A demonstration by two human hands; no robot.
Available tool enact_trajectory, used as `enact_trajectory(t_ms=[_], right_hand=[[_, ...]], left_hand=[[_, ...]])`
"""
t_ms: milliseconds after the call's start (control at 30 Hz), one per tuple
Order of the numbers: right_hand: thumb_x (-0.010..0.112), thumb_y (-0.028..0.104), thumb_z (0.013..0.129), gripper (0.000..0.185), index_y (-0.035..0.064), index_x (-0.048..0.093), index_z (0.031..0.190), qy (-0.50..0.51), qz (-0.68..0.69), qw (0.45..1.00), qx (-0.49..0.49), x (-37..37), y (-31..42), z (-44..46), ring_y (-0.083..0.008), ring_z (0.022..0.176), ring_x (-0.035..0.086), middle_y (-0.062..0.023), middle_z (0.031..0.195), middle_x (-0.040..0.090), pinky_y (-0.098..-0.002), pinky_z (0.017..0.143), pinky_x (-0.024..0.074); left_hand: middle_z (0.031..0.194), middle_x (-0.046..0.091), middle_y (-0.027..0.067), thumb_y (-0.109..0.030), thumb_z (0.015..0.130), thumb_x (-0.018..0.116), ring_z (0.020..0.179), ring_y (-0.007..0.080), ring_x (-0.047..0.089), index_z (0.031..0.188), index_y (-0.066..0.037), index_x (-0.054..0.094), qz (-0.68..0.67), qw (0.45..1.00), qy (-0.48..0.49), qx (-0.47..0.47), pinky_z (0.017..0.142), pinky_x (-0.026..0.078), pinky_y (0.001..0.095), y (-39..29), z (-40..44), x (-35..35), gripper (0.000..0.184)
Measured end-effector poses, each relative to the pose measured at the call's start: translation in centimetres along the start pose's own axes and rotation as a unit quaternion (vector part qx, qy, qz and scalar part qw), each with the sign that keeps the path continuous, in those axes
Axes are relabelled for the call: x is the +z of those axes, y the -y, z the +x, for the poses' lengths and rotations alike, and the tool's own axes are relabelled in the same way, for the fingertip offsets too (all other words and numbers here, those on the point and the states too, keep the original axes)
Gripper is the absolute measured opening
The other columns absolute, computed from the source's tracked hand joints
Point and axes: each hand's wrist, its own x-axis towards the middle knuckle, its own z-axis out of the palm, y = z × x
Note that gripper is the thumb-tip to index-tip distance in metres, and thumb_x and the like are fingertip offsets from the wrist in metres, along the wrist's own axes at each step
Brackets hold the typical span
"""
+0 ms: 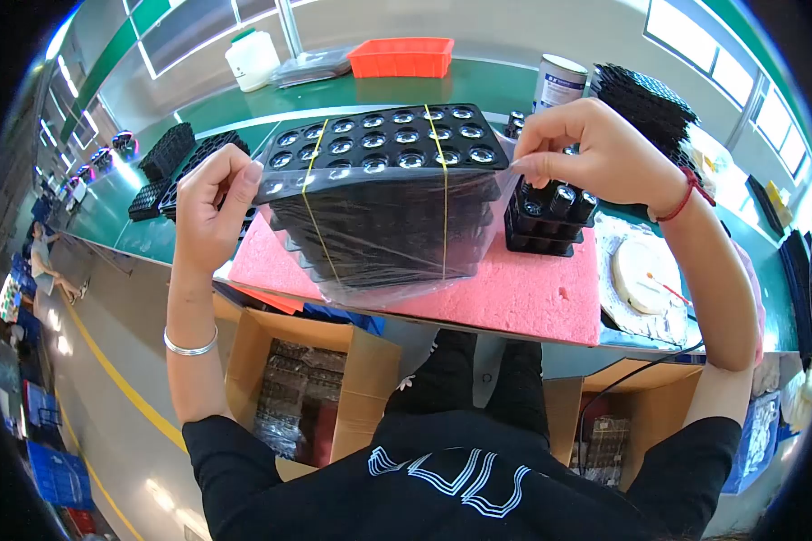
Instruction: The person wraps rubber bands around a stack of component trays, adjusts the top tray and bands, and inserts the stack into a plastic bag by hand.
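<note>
A stack of black plastic trays point(383, 140) sits on a pink foam pad point(550, 307), strapped with two yellow bands. Rows of shiny round parts fill its top tray. A clear plastic bag point(379, 225) surrounds the stack's sides, its upper edge just below the top tray's face. My left hand point(209, 209) pinches the bag's edge at the left corner. On the right, my right hand point(591, 149) pinches the bag's other edge between thumb and fingers. Partly under my right hand stands a smaller black tray point(543, 236) holding several black cylinders with shiny tops.
The green bench point(492, 86) carries an orange bin point(401, 59), a white jug point(253, 61), a can point(560, 83) and stacked black trays point(645, 106). A white round object point(645, 273) lies at right. Cardboard boxes point(361, 383) stand open below the bench.
</note>
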Motion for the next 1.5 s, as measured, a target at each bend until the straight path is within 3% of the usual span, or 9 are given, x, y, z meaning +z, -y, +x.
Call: enact_trajectory(t_ms=[367, 567, 767, 900, 1100, 1167, 1300, 1400, 1500], right_hand=[[0.064, 0.013, 0.089, 0.012, 0.0013, 0.064, 0.090, 0.054, 0.149, 0.987, -0.022, -0.1, -1.3, -0.1, -0.0087, 0.069, 0.062, -0.0036, 0.077, 0.063, -0.0215, 0.069, 0.0507], [0.059, 0.026, 0.092, 0.025, 0.0043, 0.058, 0.081, -0.045, 0.166, 0.985, -0.005, -0.3, -1.7, 0.7, -0.0092, 0.067, 0.065, -0.0037, 0.070, 0.065, -0.0211, 0.064, 0.0501], [0.060, 0.026, 0.085, 0.026, 0.0008, 0.058, 0.085, -0.065, 0.018, 0.976, 0.205, 0.8, -0.4, 2.4, -0.0149, 0.058, 0.067, -0.0091, 0.066, 0.066, -0.0223, 0.057, 0.0526], [0.057, 0.029, 0.079, 0.036, -0.0065, 0.064, 0.077, -0.013, -0.043, 0.975, 0.216, 0.4, -0.5, 3.5, -0.0195, 0.062, 0.070, -0.0149, 0.070, 0.069, -0.0264, 0.062, 0.0555], [0.045, 0.017, 0.080, 0.031, -0.0039, 0.067, 0.072, -0.024, -0.150, 0.954, 0.257, 0.8, -0.7, 5.0, -0.0223, 0.060, 0.069, -0.0165, 0.068, 0.069, -0.0306, 0.065, 0.0564], [0.048, 0.023, 0.088, 0.039, -0.0039, 0.063, 0.065, -0.067, -0.208, 0.949, 0.228, 0.7, -0.5, 5.2, -0.0162, 0.048, 0.063, -0.0101, 0.054, 0.062, -0.0278, 0.053, 0.0523], [0.048, 0.025, 0.090, 0.043, -0.0027, 0.063, 0.061, -0.037, -0.367, 0.924, 0.105, 0.2, -1.7, 5.0, -0.0165, 0.047, 0.062, -0.0095, 0.051, 0.060, -0.0297, 0.055, 0.0517], [0.047, 0.026, 0.088, 0.043, -0.0024, 0.062, 0.058, -0.064, -0.322, 0.930, 0.166, 0.0, -2.2, 5.1, -0.0177, 0.046, 0.061, -0.0103, 0.049, 0.059, -0.0314, 0.058, 0.0519], [0.047, 0.025, 0.085, 0.041, -0.0026, 0.062, 0.058, -0.063, -0.405, 0.908, 0.083, 0.1, -2.3, 5.4, -0.0186, 0.047, 0.061, -0.0109, 0.049, 0.059, -0.0319, 0.058, 0.0521]], left_hand=[[0.059, 0.040, -0.0061, -0.022, 0.096, 0.056, 0.053, 0.0015, 0.035, 0.068, -0.011, 0.045, -0.181, 0.959, -0.003, -0.217, 0.048, 0.028, 0.0187, 0.5, 1.2, 0.5, 0.033], [0.065, 0.047, -0.0047, -0.013, 0.088, 0.065, 0.057, 0.0011, 0.041, 0.091, -0.007, 0.050, -0.250, 0.915, 0.004, -0.317, 0.051, 0.031, 0.0150, 1.0, 2.0, -0.3, 0.017], [0.069, 0.047, -0.0078, -0.016, 0.086, 0.063, 0.058, -0.0001, 0.040, 0.117, -0.005, 0.054, -0.096, 0.925, 0.081, -0.358, 0.049, 0.030, 0.0148, 0.3, 2.6, -2.2, 0.034], [0.070, 0.049, -0.0066, -0.021, 0.086, 0.060, 0.059, 0.0008, 0.042, 0.118, -0.006, 0.058, -0.005, 0.922, 0.100, -0.374, 0.049, 0.031, 0.0156, 0.5, 4.0, -2.1, 0.036], [0.056, 0.048, -0.0036, -0.030, 0.092, 0.052, 0.048, 0.0033, 0.042, 0.067, -0.009, 0.054, 0.093, 0.886, 0.254, -0.377, 0.043, 0.032, 0.0193, 1.3, 5.4, -1.9, 0.032], [0.056, 0.049, -0.0022, -0.029, 0.091, 0.053, 0.048, 0.0052, 0.043, 0.068, -0.005, 0.057, 0.075, 0.899, 0.228, -0.366, 0.044, 0.034, 0.0211, 1.2, 5.3, -1.8, 0.034], [0.054, 0.048, -0.0019, -0.027, 0.092, 0.051, 0.046, 0.0064, 0.043, 0.066, -0.002, 0.057, 0.022, 0.934, 0.140, -0.328, 0.044, 0.033, 0.0242, 1.8, 4.8, -1.3, 0.036], [0.055, 0.048, -0.0031, -0.027, 0.092, 0.052, 0.047, 0.0056, 0.042, 0.064, -0.003, 0.055, -0.029, 0.948, 0.099, -0.302, 0.044, 0.031, 0.0243, 2.5, 4.5, -0.6, 0.036], [0.055, 0.047, -0.0040, -0.027, 0.091, 0.052, 0.047, 0.0054, 0.041, 0.063, -0.004, 0.054, -0.049, 0.959, 0.051, -0.274, 0.044, 0.031, 0.0238, 3.4, 4.3, 0.4, 0.036]])
